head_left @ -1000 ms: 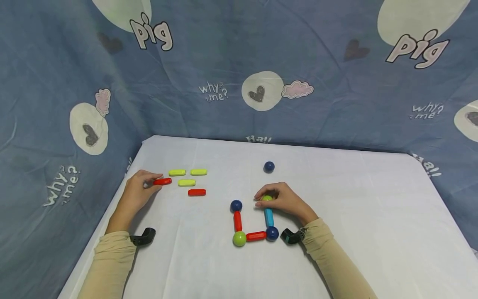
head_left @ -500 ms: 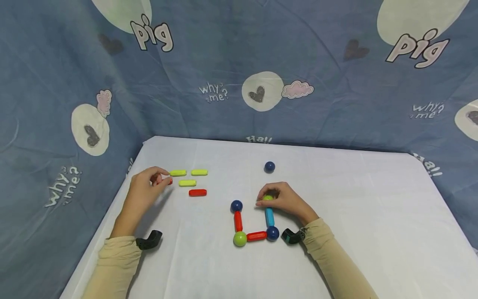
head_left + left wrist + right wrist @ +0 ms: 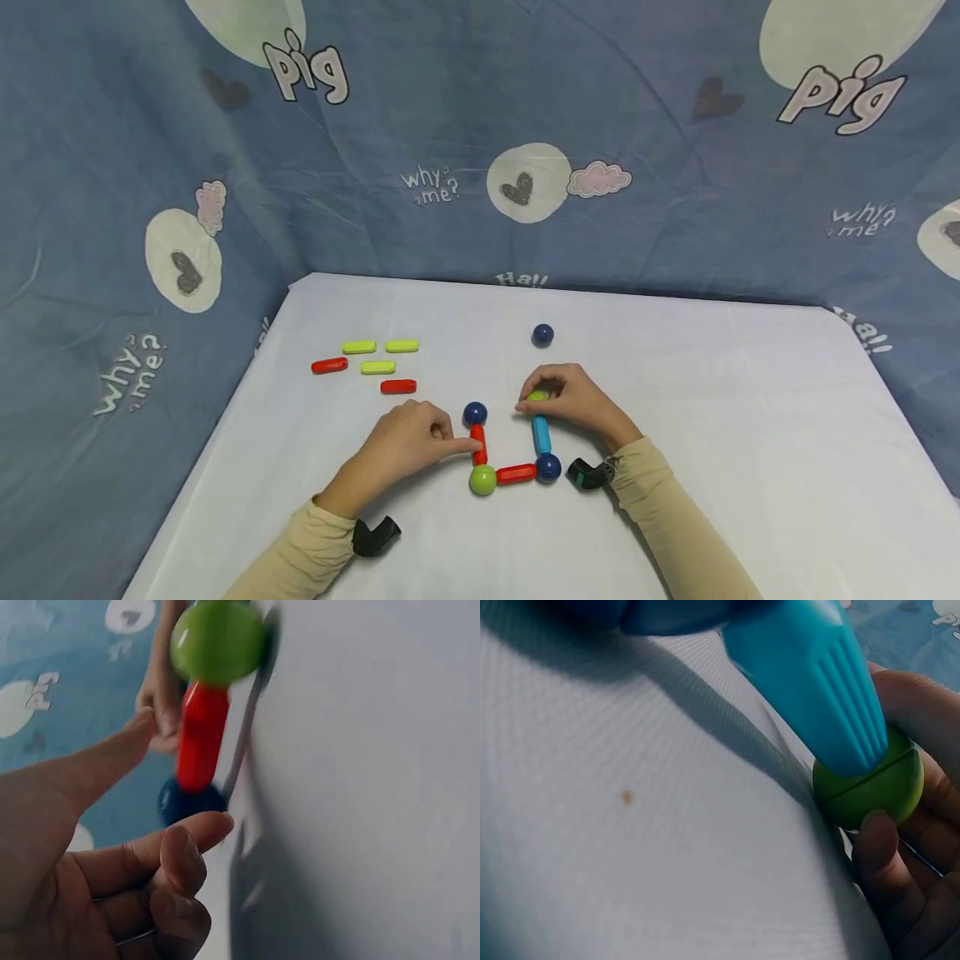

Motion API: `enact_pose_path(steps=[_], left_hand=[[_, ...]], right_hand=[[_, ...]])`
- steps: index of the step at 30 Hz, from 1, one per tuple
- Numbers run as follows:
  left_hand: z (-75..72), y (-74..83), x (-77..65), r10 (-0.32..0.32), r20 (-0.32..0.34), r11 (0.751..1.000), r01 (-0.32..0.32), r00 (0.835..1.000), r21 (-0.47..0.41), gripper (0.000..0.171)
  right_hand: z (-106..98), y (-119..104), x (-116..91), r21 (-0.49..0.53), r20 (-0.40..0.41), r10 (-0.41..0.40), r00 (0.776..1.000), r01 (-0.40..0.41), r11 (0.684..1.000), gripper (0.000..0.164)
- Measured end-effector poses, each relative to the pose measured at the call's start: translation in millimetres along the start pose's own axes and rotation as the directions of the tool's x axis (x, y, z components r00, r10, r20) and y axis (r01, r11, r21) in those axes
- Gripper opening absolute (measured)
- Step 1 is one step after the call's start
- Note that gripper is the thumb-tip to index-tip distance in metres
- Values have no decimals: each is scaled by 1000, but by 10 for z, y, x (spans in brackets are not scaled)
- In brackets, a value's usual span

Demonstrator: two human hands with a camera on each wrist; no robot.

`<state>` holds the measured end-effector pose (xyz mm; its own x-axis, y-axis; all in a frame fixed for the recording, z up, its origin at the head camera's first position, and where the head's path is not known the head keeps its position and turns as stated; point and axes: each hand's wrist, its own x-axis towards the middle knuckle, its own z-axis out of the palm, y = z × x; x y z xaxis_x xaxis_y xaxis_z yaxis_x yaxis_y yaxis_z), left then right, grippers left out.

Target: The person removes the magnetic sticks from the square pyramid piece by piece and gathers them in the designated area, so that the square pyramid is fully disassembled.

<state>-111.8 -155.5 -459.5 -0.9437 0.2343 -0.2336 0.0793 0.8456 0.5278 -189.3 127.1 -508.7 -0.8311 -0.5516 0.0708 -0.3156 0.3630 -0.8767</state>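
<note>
A linked shape of balls and rods lies on the white table. Its left side is a red rod [image 3: 478,450] between a navy ball [image 3: 475,413] and a green ball [image 3: 483,480]. A second red rod [image 3: 516,474] runs to another navy ball [image 3: 548,468], from which a light blue rod [image 3: 542,435] leads to a green ball [image 3: 870,787]. My right hand [image 3: 573,402] grips that last ball between thumb and fingers. Beside the left red rod is my left hand [image 3: 408,440], thumb and forefinger spread apart, holding nothing in the left wrist view.
Loose rods lie at the back left: several yellow ones, such as a yellow rod [image 3: 378,367], and two red, including a red rod [image 3: 398,387]. A single navy ball [image 3: 543,335] sits behind the right hand. A printed blue cloth [image 3: 450,233] hangs behind the table.
My left hand has let go of a loose red rod at the back left and moved right and nearer, to the linked shape. The right hand stays on the green ball.
</note>
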Motion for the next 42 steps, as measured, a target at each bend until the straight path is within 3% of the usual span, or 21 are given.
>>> enact_pose_path(steps=[7, 11, 21, 28, 36, 42], left_hand=[[127, 72, 32, 21, 14, 1000, -21, 1000, 17, 51], [131, 92, 66, 51, 26, 999, -51, 998, 7, 43], [71, 138, 204, 39, 20, 999, -39, 999, -17, 17], [109, 182, 325, 158, -22, 987, -159, 987, -15, 22], [183, 189, 375, 160, -64, 987, -162, 985, -23, 24], [193, 177, 374, 170, -72, 985, -172, 983, -13, 24]], right_hand=[[-11, -20, 2, 9, -8, -1, 1000, 1, 1000, 12], [-14, -15, 6, -4, -16, -3, 1000, 3, 1000, 8], [-24, 24, 5, 49, 22, 2, 1000, -3, 999, 11], [-13, 52, 11, 76, 65, -18, 998, 13, 997, 28], [-33, 26, -2, 36, 140, -20, 990, 15, 999, 39], [-23, 9, 5, 14, 143, -7, 990, 5, 1000, 38]])
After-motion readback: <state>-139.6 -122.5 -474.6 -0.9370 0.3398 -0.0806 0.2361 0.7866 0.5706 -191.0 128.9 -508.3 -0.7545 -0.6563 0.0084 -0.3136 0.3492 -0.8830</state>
